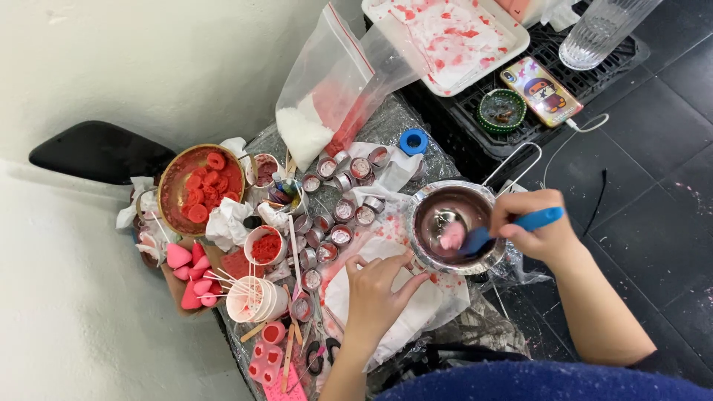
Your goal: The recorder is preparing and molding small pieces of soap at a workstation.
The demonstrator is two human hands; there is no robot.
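1. over the foil-covered counter [386, 122], the right hand [536, 232] has its grip closed round the blue handle of a spatula [512, 226], whose blade dips into the metal pot [454, 223].
2. a pink lump [451, 236] sits inside the pot, touching the spatula's blade.
3. the left hand [375, 291] rests with fingers spread on a stained white cloth [386, 286], fingertips at the pot's rim; its grip is loose and holds nothing.
4. left of the pot, small round tins [343, 212] stand in rows.
5. further left are a bowl of red wax shapes [200, 189] and pink hearts [189, 271].
6. behind the pot lie a plastic bag [334, 89] and a phone [542, 90].
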